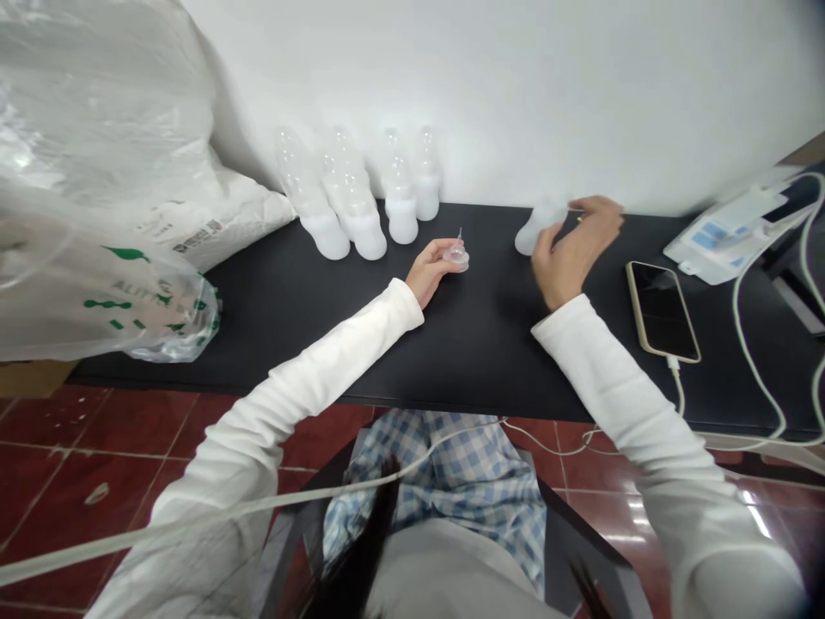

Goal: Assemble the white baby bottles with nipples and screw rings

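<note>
Between the thumb and fingers of my left hand (433, 268) is a small clear domed piece with a thin pointed tip, like a soft nipple (457, 255). It is held just above the black table. My right hand (573, 254) is beside a white translucent bottle-shaped piece (534, 228), its thumb overlapping that piece in view. Its fingers are spread from the thumb and slightly blurred; whether they touch the piece I cannot tell. Along the wall is a row of several white-based bottles (403, 219) with clear rounded tops.
Plastic bags (103, 284) crowd the left end of the black table (477, 352). At right lie a phone (663, 309) on a charging cable and a white-and-blue device (722, 236) with loose cords. A pale cable (258, 507) crosses in front of my lap.
</note>
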Tool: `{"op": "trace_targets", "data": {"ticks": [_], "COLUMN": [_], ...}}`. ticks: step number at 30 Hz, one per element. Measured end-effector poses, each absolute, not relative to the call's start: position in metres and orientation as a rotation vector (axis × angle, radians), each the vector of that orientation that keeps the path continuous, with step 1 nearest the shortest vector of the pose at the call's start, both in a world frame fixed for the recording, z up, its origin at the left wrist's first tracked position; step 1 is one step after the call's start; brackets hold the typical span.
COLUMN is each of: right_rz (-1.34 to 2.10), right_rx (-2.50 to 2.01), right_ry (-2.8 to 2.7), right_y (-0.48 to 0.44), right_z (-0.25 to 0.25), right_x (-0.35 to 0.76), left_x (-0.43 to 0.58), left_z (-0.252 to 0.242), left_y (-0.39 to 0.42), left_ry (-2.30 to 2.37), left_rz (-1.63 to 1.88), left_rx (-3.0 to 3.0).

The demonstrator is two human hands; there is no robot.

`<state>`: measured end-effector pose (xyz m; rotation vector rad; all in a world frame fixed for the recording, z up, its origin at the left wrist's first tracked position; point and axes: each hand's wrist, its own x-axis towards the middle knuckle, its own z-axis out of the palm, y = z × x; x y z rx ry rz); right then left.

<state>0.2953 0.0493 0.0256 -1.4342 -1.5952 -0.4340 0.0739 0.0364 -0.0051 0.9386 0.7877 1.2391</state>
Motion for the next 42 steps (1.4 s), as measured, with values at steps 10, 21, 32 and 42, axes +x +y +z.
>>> {"op": "trace_targets", "data": {"ticks": [10, 21, 32, 42], "right_rz": [-0.223, -0.188, 0.092, 0.066], "right_rx": [-2.057, -1.819, -1.526, -1.318], "right_ry": [-1.533, -1.738, -1.839, -1.902], "right_y": [0.073, 0.067, 0.060, 0.028], "right_z": [0.011, 0.008, -0.003, 0.004], "right_x": [0.332, 0.313, 0.285, 0.259], "left_x": [0.073, 0.076, 0.077, 0.074], "left_z": [0.007, 0.006, 0.005, 0.007], "left_y": [0.028, 0.027, 0.028, 0.019], "left_ry": [0.802, 0.833, 0.819, 0.806], "left_rz": [1.183, 1.255, 1.357, 1.524], "left_rx": [0.949, 0.871, 0.913, 1.349]}}
